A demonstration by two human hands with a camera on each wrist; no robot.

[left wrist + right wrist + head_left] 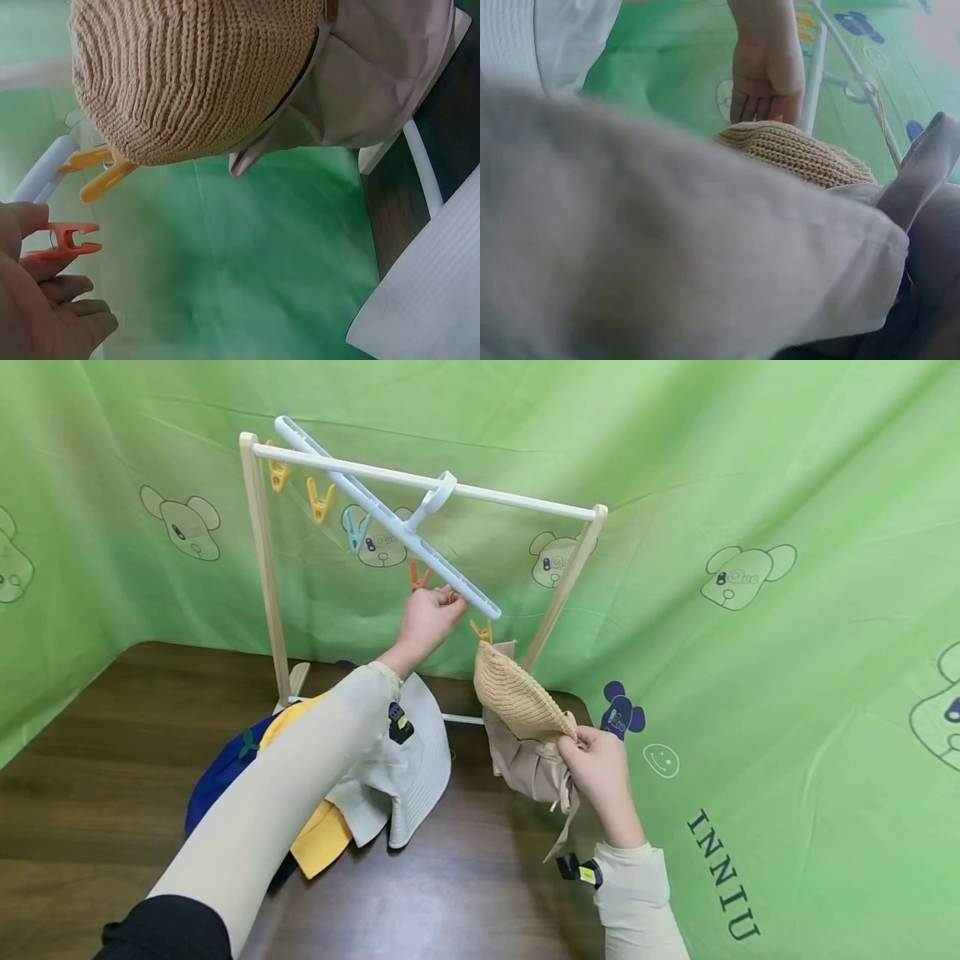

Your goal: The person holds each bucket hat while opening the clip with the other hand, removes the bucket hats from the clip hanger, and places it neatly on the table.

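A light blue clip hanger (375,508) hangs slanted from the white rail, its low end to the right. At that end a yellow clothespin (109,174) meets the crown of a beige knitted hat (517,693), which has a fabric brim and ties. My right hand (600,768) grips the hat's edge at its lower right. Beside the hanger's low end, my left hand (429,622) pinches an orange clothespin (67,241) between thumb and fingers. Nothing sits in that clothespin's jaws. In the right wrist view the brim fabric (705,247) hides my right fingers.
Several other clothespins hang along the hanger, among them a blue one (356,531). A wooden rack (264,568) holds the rail. On the brown table (450,893), a white hat (420,760), a yellow hat (322,839) and a blue hat (217,777) lie under my left arm.
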